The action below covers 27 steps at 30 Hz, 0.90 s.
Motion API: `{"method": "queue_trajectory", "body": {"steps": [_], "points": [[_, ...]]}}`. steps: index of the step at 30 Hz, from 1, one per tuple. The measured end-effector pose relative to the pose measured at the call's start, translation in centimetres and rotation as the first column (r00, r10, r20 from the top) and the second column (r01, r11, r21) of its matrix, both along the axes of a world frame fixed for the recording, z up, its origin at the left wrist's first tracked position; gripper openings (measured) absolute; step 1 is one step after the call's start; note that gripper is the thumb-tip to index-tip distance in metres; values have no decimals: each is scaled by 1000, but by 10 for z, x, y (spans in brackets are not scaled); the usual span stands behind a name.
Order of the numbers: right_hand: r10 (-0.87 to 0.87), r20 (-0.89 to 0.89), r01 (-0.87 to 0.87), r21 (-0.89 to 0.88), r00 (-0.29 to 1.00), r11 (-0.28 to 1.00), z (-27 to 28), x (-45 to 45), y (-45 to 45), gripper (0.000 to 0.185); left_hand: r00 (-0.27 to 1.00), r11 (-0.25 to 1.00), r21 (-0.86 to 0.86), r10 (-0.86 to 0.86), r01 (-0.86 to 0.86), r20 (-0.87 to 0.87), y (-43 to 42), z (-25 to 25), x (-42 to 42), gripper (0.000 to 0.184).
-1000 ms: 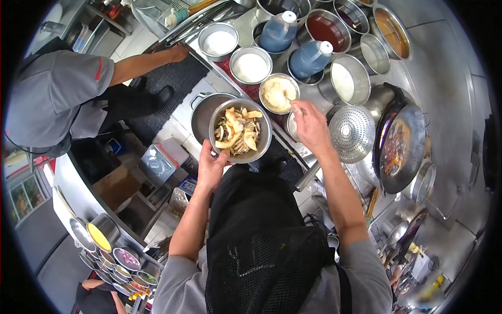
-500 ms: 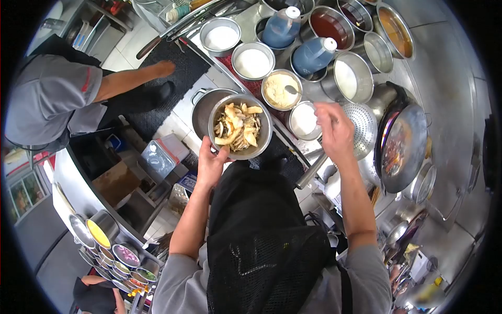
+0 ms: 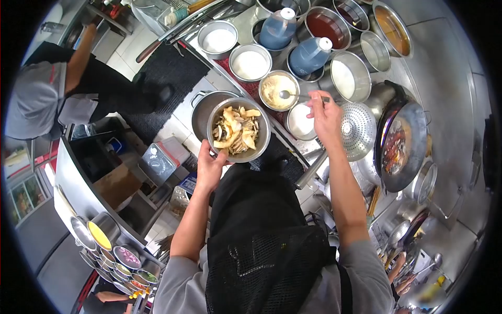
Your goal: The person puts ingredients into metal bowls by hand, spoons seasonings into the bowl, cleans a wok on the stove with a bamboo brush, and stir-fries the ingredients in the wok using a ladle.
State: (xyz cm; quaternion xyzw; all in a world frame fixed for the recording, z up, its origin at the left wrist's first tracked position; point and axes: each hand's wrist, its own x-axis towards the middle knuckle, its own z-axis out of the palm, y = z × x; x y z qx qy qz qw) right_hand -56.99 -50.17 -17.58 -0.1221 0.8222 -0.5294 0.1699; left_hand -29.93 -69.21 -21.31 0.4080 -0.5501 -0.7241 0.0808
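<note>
- Two bare hands work in my head view; the left hand (image 3: 210, 166) grips the lower left edge of a metal bowl (image 3: 265, 138), thumb at the rim.
- Inside that bowl, at the center of the frame, I see a pile of mushroom-like pieces and pale yellow strips (image 3: 234, 128).
- Beyond it, partly covered from my angle, is a pot (image 3: 200, 119) with a loop handle; I cannot tell whether the two touch.
- My right hand (image 3: 327, 118), right of center, is closed around the handle of a spoon (image 3: 284, 94), whose head is over a tub of cream-colored paste (image 3: 274, 102).
- Three tubs of white contents sit near the paste: two (image 3: 218, 41) (image 3: 250, 63) toward the upper left, one (image 3: 301, 121) just below right.
- Upper center, I have two dark squeeze bottles (image 3: 277, 32) (image 3: 310, 56) with white caps, each upright in a container.
- Right of the right hand lie a perforated strainer (image 3: 357, 131) and then a wok (image 3: 405, 152) with reddish contents.
- One co-worker (image 3: 39, 99) in gray stands at the upper left.
</note>
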Motion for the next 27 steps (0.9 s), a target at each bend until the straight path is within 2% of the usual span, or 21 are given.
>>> {"method": "queue_trajectory", "body": {"steps": [4, 6, 7, 9, 12, 18, 20, 21, 22, 25, 27], "points": [[3, 111, 11, -126, 994, 992, -28, 0, -2, 34, 1000, 1000, 3, 2, -1, -30, 0, 2, 2, 23], [-64, 214, 106, -188, 975, 976, -36, 0, 5, 34, 1000, 1000, -14, 11, -11, -26, 1, 3, 1, 23], [-61, 216, 104, -191, 975, 976, -40, 0, 11, 34, 1000, 999, -29, 17, -17, -22, 2, 3, 2, 24], [-72, 336, 175, -287, 939, 942, -44, -3, 25, 33, 999, 999, -26, 22, -23, -23, 2, 3, 2, 24], [-103, 396, 257, -360, 912, 897, -40, -2, 41, 32, 999, 999, -24, 35, -36, -38, 2, 9, 0, 25], [-55, 474, 329, -518, 879, 790, -19, 9, 67, 29, 995, 999, -22, 43, -45, -87, 0, 13, -4, 25], [60, 449, 257, -610, 892, 750, -2, 18, 66, 28, 994, 999, -12, 37, -39, -103, 3, 16, -8, 24], [-26, 414, 269, -541, 910, 797, -3, 20, 66, 27, 993, 999, 22, 34, -32, -117, 4, 20, -12, 23], [-23, 415, 269, -546, 909, 793, -1, 23, 72, 27, 991, 998, 57, 30, -23, -133, 3, 24, -13, 23], [-154, 316, 311, -541, 936, 781, 3, 33, 88, 27, 991, 992, 120, -20, 36, -131, 1, 14, -9, 28], [-198, 176, 245, -301, 964, 922, 1, 40, 96, 28, 987, 989, 142, -11, 34, -162, 3, 15, -8, 26]]}}
